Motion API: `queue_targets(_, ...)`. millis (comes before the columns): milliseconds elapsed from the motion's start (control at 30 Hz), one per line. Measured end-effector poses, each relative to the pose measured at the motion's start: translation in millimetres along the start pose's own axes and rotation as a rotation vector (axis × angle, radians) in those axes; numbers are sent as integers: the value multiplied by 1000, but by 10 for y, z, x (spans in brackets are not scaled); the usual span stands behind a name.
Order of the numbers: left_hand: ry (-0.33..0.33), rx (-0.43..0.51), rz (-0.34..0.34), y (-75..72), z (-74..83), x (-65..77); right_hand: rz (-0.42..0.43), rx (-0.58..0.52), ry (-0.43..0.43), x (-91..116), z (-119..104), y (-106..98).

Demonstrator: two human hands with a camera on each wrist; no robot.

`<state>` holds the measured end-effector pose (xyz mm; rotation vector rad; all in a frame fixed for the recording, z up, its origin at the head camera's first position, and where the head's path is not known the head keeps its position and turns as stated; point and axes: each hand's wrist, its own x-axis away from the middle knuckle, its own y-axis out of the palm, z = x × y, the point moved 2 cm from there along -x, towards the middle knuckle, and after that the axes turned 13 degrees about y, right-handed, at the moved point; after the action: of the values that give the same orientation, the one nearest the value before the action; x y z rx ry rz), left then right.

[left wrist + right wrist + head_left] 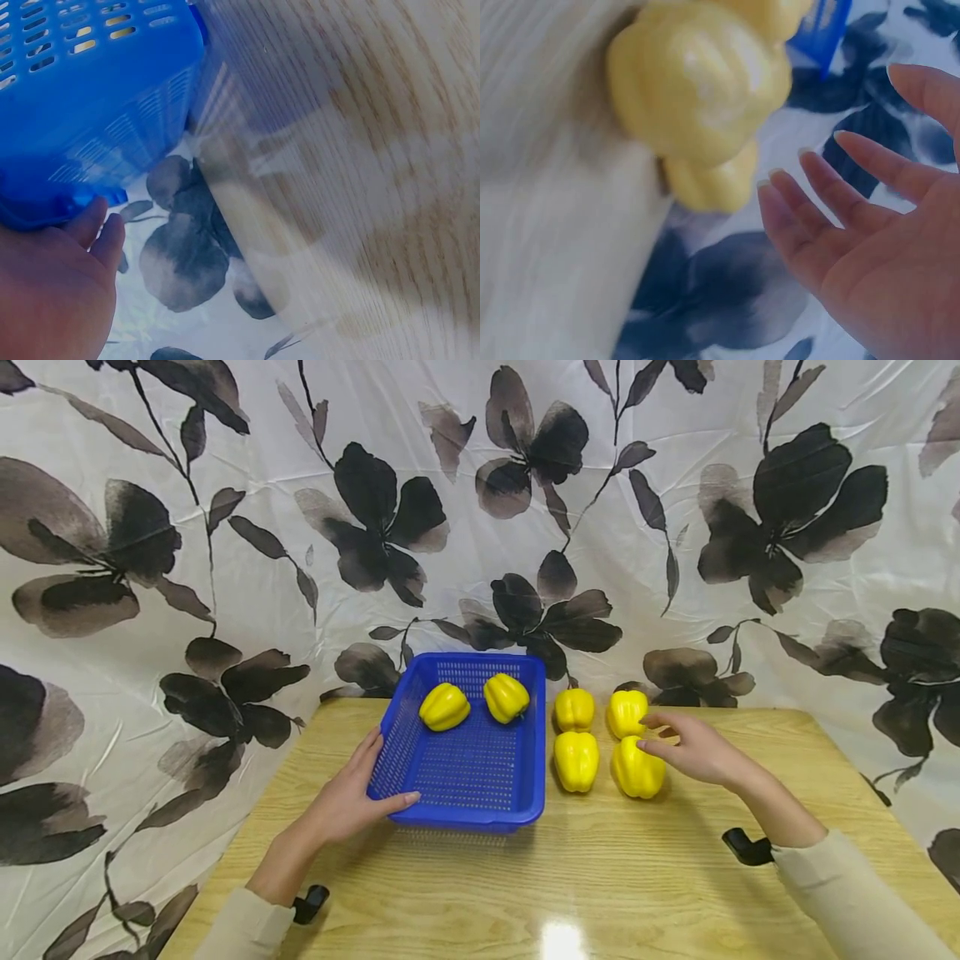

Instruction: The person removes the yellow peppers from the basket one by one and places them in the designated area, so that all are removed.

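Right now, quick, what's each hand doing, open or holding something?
Left hand: closed on the rim of the blue basket.
Right hand: open, holding nothing, near the yellow peppers outside the basket.

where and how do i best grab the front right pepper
Probably grip the front right pepper around its bulging middle, right hand coming from above and its open right; the back right pepper and front left pepper sit behind it and to its left.
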<state>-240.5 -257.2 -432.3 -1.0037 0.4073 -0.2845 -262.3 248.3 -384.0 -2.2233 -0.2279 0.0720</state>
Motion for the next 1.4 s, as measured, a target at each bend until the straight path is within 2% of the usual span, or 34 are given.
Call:
queue_targets(367, 19, -11, -2, 12, 20, -31, -20, -4, -156, -122, -542, 201)
queue_targets(600, 13, -17, 3, -9, 24, -26, -37, -29, -236, -293, -931, 339)
queue_targets(833, 8, -5, 5, -36, 14, -36, -97, 9, -242, -397, -1375, 443)
queue_targets(967, 11, -7, 10, -43, 11, -29, -114, 40, -269, -478, -1580, 499)
queue_targets(1100, 20, -10, 16, -41, 14, -15, -166, 49, -280, -570, -1768, 566)
queue_targets(1300, 4, -5, 11, -23, 17, 14, -231, 87, -302, -773, -2028, 699)
queue_targets(1400, 2, -1, 16, -15, 10, 10, -256, 72, -280, -901, -2108, 748)
